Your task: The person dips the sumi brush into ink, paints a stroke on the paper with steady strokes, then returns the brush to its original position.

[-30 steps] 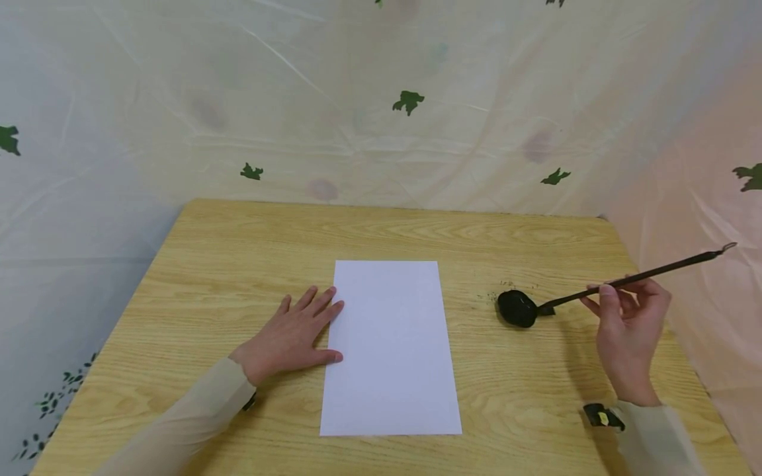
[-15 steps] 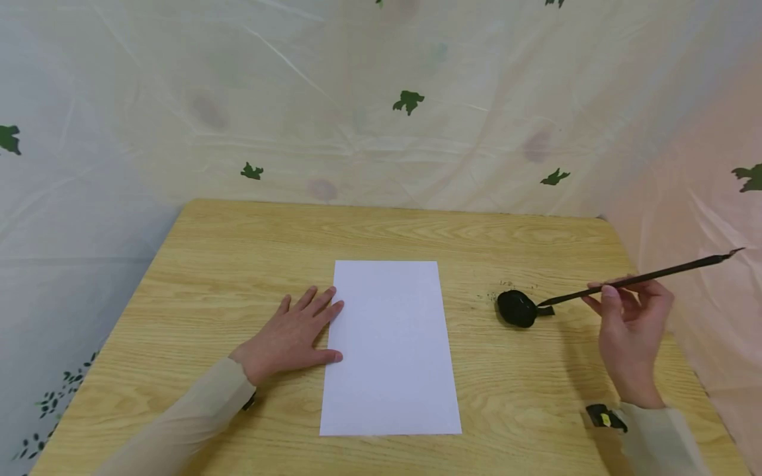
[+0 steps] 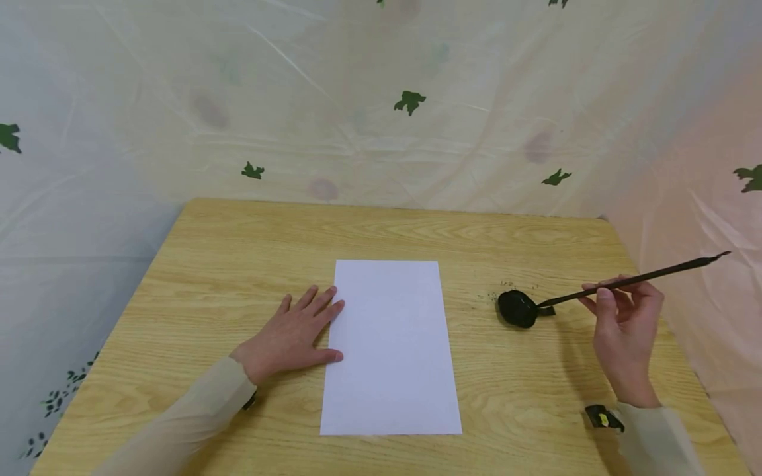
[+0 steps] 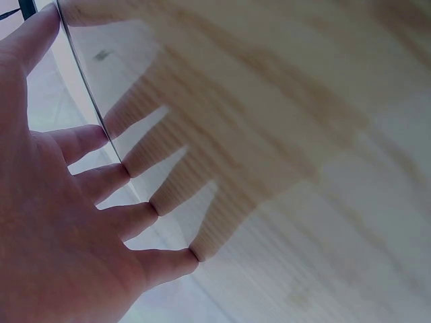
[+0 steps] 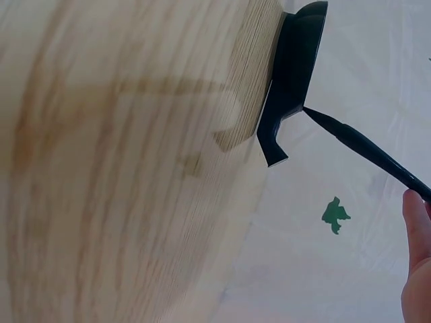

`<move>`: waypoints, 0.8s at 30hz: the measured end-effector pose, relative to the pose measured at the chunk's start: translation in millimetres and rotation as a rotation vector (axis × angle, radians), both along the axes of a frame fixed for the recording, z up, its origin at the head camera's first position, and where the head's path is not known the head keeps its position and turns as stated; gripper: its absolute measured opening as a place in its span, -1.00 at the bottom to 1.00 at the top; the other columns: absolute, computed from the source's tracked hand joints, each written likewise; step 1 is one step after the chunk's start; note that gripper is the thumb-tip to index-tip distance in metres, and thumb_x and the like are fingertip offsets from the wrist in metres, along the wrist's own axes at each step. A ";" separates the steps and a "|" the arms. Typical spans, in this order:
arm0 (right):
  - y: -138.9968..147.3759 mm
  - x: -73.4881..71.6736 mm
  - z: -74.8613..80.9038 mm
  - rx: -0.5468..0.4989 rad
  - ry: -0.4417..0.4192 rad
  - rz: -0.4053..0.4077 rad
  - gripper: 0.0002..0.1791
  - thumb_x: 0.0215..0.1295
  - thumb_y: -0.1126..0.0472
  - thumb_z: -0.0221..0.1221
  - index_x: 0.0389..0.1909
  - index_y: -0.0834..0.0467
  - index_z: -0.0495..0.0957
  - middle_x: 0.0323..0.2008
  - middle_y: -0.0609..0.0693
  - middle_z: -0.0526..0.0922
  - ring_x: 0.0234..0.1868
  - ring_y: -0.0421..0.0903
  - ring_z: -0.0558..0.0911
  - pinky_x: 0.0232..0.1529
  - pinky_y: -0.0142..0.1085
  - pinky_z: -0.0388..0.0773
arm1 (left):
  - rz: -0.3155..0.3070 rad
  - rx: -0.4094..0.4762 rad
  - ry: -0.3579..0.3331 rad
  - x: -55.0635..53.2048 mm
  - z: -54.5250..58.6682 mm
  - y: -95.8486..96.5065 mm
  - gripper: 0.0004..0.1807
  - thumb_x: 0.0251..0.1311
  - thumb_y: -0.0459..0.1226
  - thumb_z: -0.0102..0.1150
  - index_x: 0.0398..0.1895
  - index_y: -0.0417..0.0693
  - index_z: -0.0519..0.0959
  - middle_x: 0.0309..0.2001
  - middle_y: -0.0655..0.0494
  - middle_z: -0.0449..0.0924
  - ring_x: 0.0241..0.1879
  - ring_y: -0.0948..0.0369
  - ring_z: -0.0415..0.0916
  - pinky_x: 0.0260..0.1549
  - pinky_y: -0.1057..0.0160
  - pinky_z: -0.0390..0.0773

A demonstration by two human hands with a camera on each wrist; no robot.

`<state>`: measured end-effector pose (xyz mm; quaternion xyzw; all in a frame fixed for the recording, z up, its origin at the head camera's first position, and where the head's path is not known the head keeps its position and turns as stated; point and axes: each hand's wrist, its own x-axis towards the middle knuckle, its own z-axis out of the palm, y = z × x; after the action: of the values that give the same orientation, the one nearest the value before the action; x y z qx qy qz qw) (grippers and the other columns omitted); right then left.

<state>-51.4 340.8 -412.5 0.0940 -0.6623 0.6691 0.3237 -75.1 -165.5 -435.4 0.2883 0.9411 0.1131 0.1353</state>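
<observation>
A sheet of white paper (image 3: 389,347) lies on the table, bare of marks. My left hand (image 3: 288,340) is spread flat, with its thumb and some fingertips over the paper's left edge. In the left wrist view that hand (image 4: 87,208) has its fingers straight and apart. Off to the right, my right hand (image 3: 628,340) pinches a dark ink brush (image 3: 655,274) by its shaft, the looped end pointing up and right. The brush tip touches the rim of a small black dish (image 3: 516,309) with a short handle. In the right wrist view the tip meets the dish's side (image 5: 296,60).
The wooden table (image 3: 250,244) has small dark specks (image 3: 489,295) near the dish. Pale hanging cloth (image 3: 333,79) with green leaf shapes surrounds its back and sides. Black straps (image 3: 604,418) sit at the wrists.
The brush has turned and shifted slightly at the dish's rim, and the right hand has moved a little left since half a second ago. The left hand and paper have stayed put.
</observation>
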 end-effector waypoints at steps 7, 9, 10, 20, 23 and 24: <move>-0.3 1.3 3.4 0.018 -0.006 -0.017 -0.60 0.49 0.48 0.04 0.28 0.38 0.25 0.01 0.15 0.46 -0.06 -0.05 0.68 -0.01 -0.35 0.66 | -0.001 -0.005 -0.001 -0.3 1.0 -0.4 0.00 0.31 0.32 0.18 0.65 -0.01 0.17 0.67 -0.04 -0.05 0.62 -0.20 -0.16 0.38 -0.50 -0.02; -0.2 1.2 4.4 0.002 0.008 -0.003 -0.59 0.49 0.50 0.04 0.28 0.43 0.22 0.01 0.17 0.46 -0.06 -0.04 0.68 0.00 -0.35 0.66 | -0.001 -0.009 -0.001 -0.5 1.3 -0.5 0.01 0.31 0.32 0.18 0.65 -0.01 0.17 0.67 -0.04 -0.06 0.62 -0.20 -0.16 0.38 -0.50 -0.02; 0.0 1.1 4.6 -0.007 0.017 0.007 -0.58 0.48 0.51 0.03 0.28 0.45 0.20 0.02 0.18 0.46 -0.05 -0.03 0.68 0.00 -0.34 0.66 | -0.001 -0.010 -0.002 -0.6 1.5 -0.5 0.01 0.31 0.32 0.18 0.65 -0.01 0.17 0.67 -0.04 -0.06 0.62 -0.20 -0.16 0.38 -0.50 -0.02; 2.7 2.1 0.1 -0.069 0.043 0.077 -0.57 0.47 0.60 -0.05 0.29 0.48 0.15 0.04 0.22 0.45 -0.03 0.02 0.67 0.01 -0.31 0.66 | -0.004 -0.018 -0.003 -1.2 3.2 -0.5 0.01 0.30 0.31 0.19 0.64 -0.02 0.17 0.66 -0.05 -0.05 0.62 -0.20 -0.16 0.38 -0.50 -0.02; 2.8 2.3 0.6 -0.063 0.049 0.067 -0.57 0.47 0.59 -0.04 0.29 0.50 0.15 0.02 0.22 0.45 -0.03 0.01 0.67 0.01 -0.31 0.66 | -0.005 -0.021 -0.001 -1.6 3.3 -0.4 0.01 0.30 0.32 0.19 0.64 -0.01 0.17 0.66 -0.05 -0.05 0.61 -0.21 -0.15 0.38 -0.50 -0.01; 3.0 2.2 0.9 -0.066 0.056 0.064 -0.57 0.47 0.59 -0.04 0.29 0.50 0.15 0.01 0.23 0.45 -0.04 0.02 0.67 0.00 -0.31 0.67 | -0.005 -0.022 -0.001 -1.7 3.4 -0.4 0.01 0.29 0.32 0.18 0.64 -0.01 0.17 0.66 -0.05 -0.05 0.61 -0.21 -0.15 0.38 -0.50 -0.01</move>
<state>-49.2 343.8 -411.6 0.1228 -0.6271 0.6978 0.3236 -76.8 -165.9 -432.0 0.2893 0.9415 0.1024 0.1392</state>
